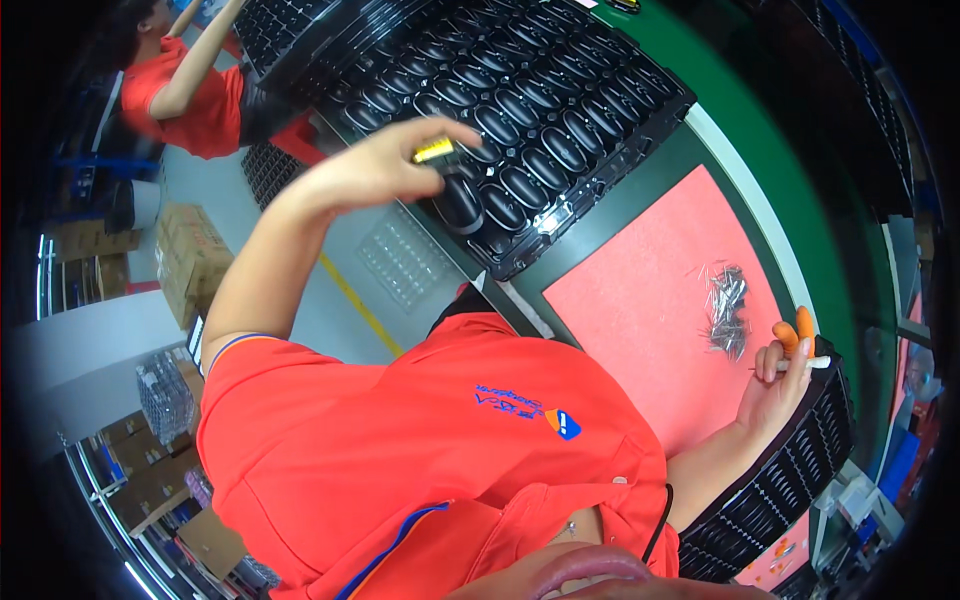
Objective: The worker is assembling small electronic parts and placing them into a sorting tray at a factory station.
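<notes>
Your left hand (pixel 385 165), at upper centre, pinches a small yellow part (pixel 434 151) over the black tray (pixel 560 110). Your right hand (pixel 780 375), at right, grips a thin pin (pixel 815 363) beside the red mat (pixel 650 300).

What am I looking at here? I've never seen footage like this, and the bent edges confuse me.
There is no machine: a person wears a fisheye camera on the head, looking down at their orange shirt and bare hands, so straight edges bend. The left hand pinches a small yellow part over a black tray of oval pockets. The right hand, with orange fingertip covers, holds a thin pale pin beside a pile of metal pins on a red mat. Another person works at top left.
</notes>
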Demonstrator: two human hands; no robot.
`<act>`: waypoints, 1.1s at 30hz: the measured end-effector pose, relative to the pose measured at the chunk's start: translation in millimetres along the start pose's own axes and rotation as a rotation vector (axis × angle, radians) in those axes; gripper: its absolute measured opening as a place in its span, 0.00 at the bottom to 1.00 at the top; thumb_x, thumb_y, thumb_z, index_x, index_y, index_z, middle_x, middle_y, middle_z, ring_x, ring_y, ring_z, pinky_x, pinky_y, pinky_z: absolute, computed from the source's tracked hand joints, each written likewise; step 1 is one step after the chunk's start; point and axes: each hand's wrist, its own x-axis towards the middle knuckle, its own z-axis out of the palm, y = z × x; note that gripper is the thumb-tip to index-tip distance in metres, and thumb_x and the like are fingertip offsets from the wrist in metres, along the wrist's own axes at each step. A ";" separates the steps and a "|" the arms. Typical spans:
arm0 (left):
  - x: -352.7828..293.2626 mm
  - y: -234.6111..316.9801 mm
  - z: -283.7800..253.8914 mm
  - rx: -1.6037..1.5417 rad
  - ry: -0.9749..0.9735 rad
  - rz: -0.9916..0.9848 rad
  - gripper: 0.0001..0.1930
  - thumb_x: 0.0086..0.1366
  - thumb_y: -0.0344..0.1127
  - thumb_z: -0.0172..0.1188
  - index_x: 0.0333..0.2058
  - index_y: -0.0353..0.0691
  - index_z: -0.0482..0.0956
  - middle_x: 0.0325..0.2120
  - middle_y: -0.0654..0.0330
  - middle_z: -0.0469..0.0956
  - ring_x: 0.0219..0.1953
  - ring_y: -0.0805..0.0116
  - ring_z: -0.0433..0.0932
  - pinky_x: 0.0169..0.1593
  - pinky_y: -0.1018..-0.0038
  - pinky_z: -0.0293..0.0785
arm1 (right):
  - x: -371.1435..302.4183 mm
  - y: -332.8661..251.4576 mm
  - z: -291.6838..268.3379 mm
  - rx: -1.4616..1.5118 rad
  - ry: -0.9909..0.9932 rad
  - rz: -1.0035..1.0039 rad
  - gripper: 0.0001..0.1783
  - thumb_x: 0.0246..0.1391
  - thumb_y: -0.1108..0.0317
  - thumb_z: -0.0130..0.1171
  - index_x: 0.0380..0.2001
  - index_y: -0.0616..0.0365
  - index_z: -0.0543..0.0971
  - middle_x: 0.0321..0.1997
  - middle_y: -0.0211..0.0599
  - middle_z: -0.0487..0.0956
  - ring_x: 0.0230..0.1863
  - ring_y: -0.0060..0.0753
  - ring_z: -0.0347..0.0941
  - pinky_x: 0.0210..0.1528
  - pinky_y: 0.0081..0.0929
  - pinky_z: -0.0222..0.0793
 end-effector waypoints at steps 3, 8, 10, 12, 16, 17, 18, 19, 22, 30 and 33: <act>-3.0 -11.9 27.7 -0.041 -0.024 -0.015 0.27 0.49 0.21 0.51 0.51 0.44 0.71 0.31 0.67 0.70 0.24 0.82 0.66 0.27 0.83 0.63 | -12.3 -7.0 4.6 -0.012 -0.012 -0.015 0.27 0.64 0.58 0.46 0.58 0.69 0.63 0.36 0.35 0.79 0.16 0.10 0.49 0.20 0.12 0.45; -8.1 -30.5 48.1 0.000 0.155 0.066 0.24 0.49 0.23 0.53 0.49 0.40 0.70 0.36 0.61 0.73 0.37 0.75 0.71 0.40 0.79 0.68 | -27.7 -5.5 4.2 -0.006 -0.014 -0.029 0.26 0.64 0.59 0.46 0.57 0.69 0.64 0.35 0.36 0.78 0.16 0.10 0.49 0.20 0.12 0.46; -7.4 -35.9 49.9 0.038 0.177 0.087 0.24 0.49 0.24 0.53 0.48 0.40 0.70 0.38 0.60 0.73 0.40 0.74 0.71 0.43 0.78 0.67 | -34.7 -6.2 1.9 -0.001 0.002 -0.039 0.26 0.64 0.59 0.46 0.57 0.69 0.65 0.35 0.36 0.78 0.17 0.10 0.49 0.20 0.12 0.46; -6.5 -39.1 50.1 0.076 0.205 0.100 0.23 0.49 0.24 0.53 0.48 0.39 0.70 0.40 0.59 0.73 0.42 0.72 0.71 0.47 0.78 0.67 | -39.0 -6.7 0.6 0.007 0.009 -0.043 0.26 0.64 0.59 0.46 0.57 0.69 0.65 0.35 0.36 0.78 0.17 0.10 0.49 0.21 0.12 0.46; -8.1 -36.8 50.1 0.100 0.233 0.088 0.23 0.50 0.24 0.55 0.48 0.39 0.70 0.39 0.61 0.72 0.40 0.75 0.70 0.45 0.80 0.66 | -40.7 -5.5 -1.4 0.023 0.008 -0.050 0.25 0.64 0.60 0.46 0.56 0.69 0.66 0.35 0.36 0.78 0.17 0.10 0.49 0.20 0.12 0.46; -10.0 -34.5 50.6 0.114 0.246 0.084 0.24 0.51 0.23 0.55 0.50 0.40 0.69 0.38 0.64 0.71 0.38 0.79 0.68 0.43 0.83 0.66 | -40.4 -5.0 -2.0 0.036 0.002 -0.051 0.25 0.64 0.60 0.46 0.56 0.69 0.66 0.35 0.36 0.78 0.17 0.10 0.49 0.20 0.12 0.46; -9.4 -32.1 50.4 0.093 0.258 0.087 0.24 0.51 0.24 0.55 0.50 0.41 0.69 0.38 0.64 0.71 0.37 0.80 0.68 0.41 0.83 0.65 | -43.1 -5.2 -3.1 0.038 0.015 -0.054 0.25 0.64 0.60 0.46 0.56 0.69 0.66 0.35 0.36 0.78 0.17 0.10 0.49 0.20 0.12 0.46; -9.3 -29.2 50.0 0.071 0.269 0.093 0.23 0.52 0.24 0.56 0.50 0.41 0.69 0.38 0.65 0.71 0.36 0.80 0.68 0.39 0.84 0.65 | -46.0 -6.1 -4.0 0.039 0.013 -0.064 0.25 0.64 0.60 0.46 0.56 0.68 0.66 0.35 0.35 0.78 0.16 0.10 0.49 0.20 0.12 0.46; -4.4 -9.8 47.4 0.108 0.294 0.235 0.22 0.54 0.27 0.56 0.51 0.44 0.70 0.34 0.68 0.71 0.28 0.83 0.64 0.30 0.85 0.60 | -64.1 -7.2 -13.2 0.008 0.043 -0.112 0.24 0.64 0.60 0.46 0.55 0.68 0.67 0.34 0.32 0.79 0.16 0.10 0.49 0.20 0.13 0.45; 44.4 114.7 96.1 -0.128 -0.176 0.307 0.28 0.57 0.31 0.57 0.58 0.42 0.65 0.34 0.65 0.71 0.21 0.86 0.61 0.22 0.90 0.54 | -119.5 -14.1 -10.6 -0.073 0.074 -0.030 0.14 0.61 0.66 0.50 0.46 0.64 0.75 0.28 0.28 0.75 0.31 0.17 0.70 0.37 0.19 0.65; 76.3 144.3 153.1 -0.331 -0.524 0.309 0.25 0.65 0.42 0.51 0.56 0.35 0.66 0.32 0.65 0.69 0.19 0.83 0.58 0.22 0.87 0.53 | -157.7 -41.0 -33.1 -0.236 0.130 0.012 0.18 0.62 0.67 0.48 0.52 0.65 0.71 0.35 0.33 0.77 0.40 0.21 0.71 0.49 0.22 0.64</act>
